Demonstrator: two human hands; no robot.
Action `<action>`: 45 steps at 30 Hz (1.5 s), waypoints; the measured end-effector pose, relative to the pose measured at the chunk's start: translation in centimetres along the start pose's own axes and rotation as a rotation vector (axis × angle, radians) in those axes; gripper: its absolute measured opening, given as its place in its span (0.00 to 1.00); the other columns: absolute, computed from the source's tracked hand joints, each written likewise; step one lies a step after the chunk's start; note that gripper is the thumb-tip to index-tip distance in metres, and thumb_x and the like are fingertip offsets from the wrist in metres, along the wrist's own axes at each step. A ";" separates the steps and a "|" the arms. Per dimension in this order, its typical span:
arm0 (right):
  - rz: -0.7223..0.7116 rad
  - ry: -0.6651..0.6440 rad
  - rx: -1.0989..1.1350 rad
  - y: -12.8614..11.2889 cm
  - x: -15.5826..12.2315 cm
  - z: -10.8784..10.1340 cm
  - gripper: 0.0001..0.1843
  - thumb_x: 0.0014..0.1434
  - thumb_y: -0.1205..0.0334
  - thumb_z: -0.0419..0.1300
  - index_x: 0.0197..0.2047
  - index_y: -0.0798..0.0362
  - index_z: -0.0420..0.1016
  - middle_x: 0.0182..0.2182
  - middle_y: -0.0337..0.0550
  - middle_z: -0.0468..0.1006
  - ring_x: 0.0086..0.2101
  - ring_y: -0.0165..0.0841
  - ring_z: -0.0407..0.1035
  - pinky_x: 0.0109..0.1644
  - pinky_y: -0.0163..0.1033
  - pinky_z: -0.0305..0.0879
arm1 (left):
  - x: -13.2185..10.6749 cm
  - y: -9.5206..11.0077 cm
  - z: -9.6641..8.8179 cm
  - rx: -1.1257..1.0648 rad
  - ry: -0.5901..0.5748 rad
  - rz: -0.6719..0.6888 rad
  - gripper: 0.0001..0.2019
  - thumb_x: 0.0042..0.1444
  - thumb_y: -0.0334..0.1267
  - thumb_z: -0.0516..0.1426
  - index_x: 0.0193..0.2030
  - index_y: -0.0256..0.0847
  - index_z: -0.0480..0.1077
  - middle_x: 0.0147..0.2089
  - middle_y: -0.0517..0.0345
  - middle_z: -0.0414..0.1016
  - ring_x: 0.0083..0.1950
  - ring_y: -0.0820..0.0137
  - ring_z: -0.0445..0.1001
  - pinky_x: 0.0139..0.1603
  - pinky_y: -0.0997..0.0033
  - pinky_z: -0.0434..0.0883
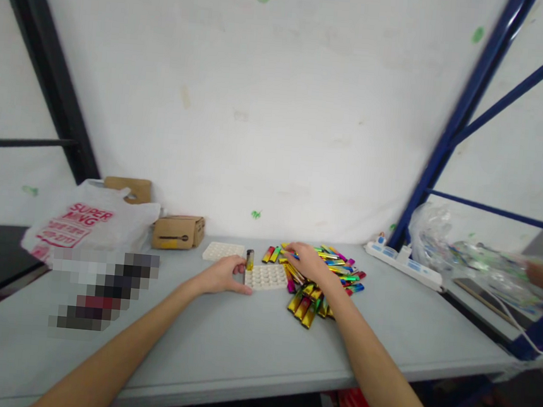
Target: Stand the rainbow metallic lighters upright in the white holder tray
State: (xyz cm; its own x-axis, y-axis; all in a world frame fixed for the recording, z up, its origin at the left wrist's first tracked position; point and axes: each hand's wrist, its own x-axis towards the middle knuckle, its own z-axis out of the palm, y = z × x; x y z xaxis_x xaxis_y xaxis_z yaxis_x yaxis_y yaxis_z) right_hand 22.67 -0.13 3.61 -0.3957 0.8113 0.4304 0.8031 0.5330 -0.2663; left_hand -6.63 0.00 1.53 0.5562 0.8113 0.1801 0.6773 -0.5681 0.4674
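tray (266,278) lies between the two hands, its left end beside the left hand (221,276). one shiny piece (250,260) stands upright at its back left corner, probably kept up by the tray, though its foot is too small to make out. the pile (307,309) of such pieces sprawls just beside the tray's right end, likely so that the right hand (308,262) reaches it without stretching. a second tray (223,251) lies behind and to the left, perhaps out of the hands' way.

the left hand is partly open, thumb spread toward the tray's front corner, fingers bent beside the upright piece; it seems to steady the tray, and i cannot tell if it grips the piece. the right hand is over the pile, fingers curled down into it; whether they pinch anything is hidden.

box (176,233) and bag (90,222) sit off left, power strip (406,266) off right, seemingly kept aside.
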 end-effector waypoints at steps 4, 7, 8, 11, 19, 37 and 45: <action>0.044 -0.007 -0.046 2.6 -0.3 -1.2 0.15 0.68 0.60 0.59 0.52 0.57 0.79 0.49 0.55 0.80 0.49 0.39 0.74 0.58 0.42 0.63 | 0.0 -0.2 0.0 -0.005 -0.003 -0.002 0.32 0.36 0.66 0.67 0.37 0.40 0.71 0.36 0.58 0.72 0.38 0.62 0.69 0.37 0.68 0.63; 0.031 -0.069 -0.042 3.3 -0.4 -1.4 0.14 0.65 0.61 0.61 0.52 0.56 0.80 0.48 0.54 0.81 0.48 0.40 0.74 0.57 0.42 0.64 | 0.0 -0.4 0.0 0.010 0.000 0.010 0.32 0.36 0.66 0.67 0.36 0.41 0.70 0.36 0.58 0.71 0.37 0.63 0.68 0.36 0.68 0.63; 0.032 -0.104 -0.043 3.3 -0.4 -1.4 0.14 0.65 0.61 0.62 0.51 0.56 0.81 0.47 0.54 0.81 0.47 0.40 0.74 0.55 0.41 0.65 | 0.0 -0.3 0.0 0.012 -0.002 0.013 0.32 0.36 0.66 0.67 0.36 0.41 0.70 0.36 0.58 0.71 0.37 0.63 0.68 0.36 0.69 0.62; 0.027 -0.100 -0.040 3.1 -0.5 -1.6 0.13 0.64 0.60 0.62 0.49 0.56 0.82 0.45 0.54 0.79 0.45 0.39 0.74 0.55 0.41 0.65 | -0.1 -0.1 -0.2 0.015 -0.011 0.008 0.31 0.37 0.66 0.67 0.36 0.41 0.68 0.36 0.58 0.71 0.37 0.63 0.68 0.36 0.69 0.62; 0.079 -0.229 0.093 1.0 -1.7 -2.9 0.12 0.57 0.53 0.68 0.36 0.54 0.80 0.30 0.42 0.79 0.29 0.33 0.70 0.34 0.36 0.61 | -0.3 0.0 -1.3 0.047 -0.088 -0.026 0.30 0.37 0.66 0.66 0.34 0.42 0.67 0.34 0.59 0.71 0.35 0.64 0.69 0.34 0.69 0.60; 0.044 -0.017 0.239 -0.8 -1.6 -1.3 0.18 0.69 0.49 0.54 0.50 0.53 0.74 0.30 0.41 0.80 0.30 0.35 0.71 0.40 0.37 0.62 | -0.2 0.4 -1.0 0.068 -0.068 0.024 0.28 0.43 0.66 0.63 0.33 0.42 0.67 0.32 0.61 0.69 0.32 0.67 0.66 0.31 0.70 0.58; 0.216 0.198 0.635 -2.1 -0.8 0.8 0.23 0.57 0.40 0.62 0.39 0.54 0.76 0.28 0.39 0.77 0.30 0.32 0.68 0.35 0.35 0.62 | -0.3 1.4 -0.3 0.121 -0.004 0.054 0.26 0.45 0.66 0.62 0.31 0.43 0.66 0.31 0.60 0.69 0.32 0.66 0.65 0.31 0.69 0.56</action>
State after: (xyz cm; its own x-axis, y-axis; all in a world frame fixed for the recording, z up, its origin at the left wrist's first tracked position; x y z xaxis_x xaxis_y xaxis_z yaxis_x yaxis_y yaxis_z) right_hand 20.91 -1.70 3.19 -0.1199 0.8880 0.4440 0.4150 0.4511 -0.7901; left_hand -5.97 -0.99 2.46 0.5952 0.7787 0.1987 0.6992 -0.6236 0.3495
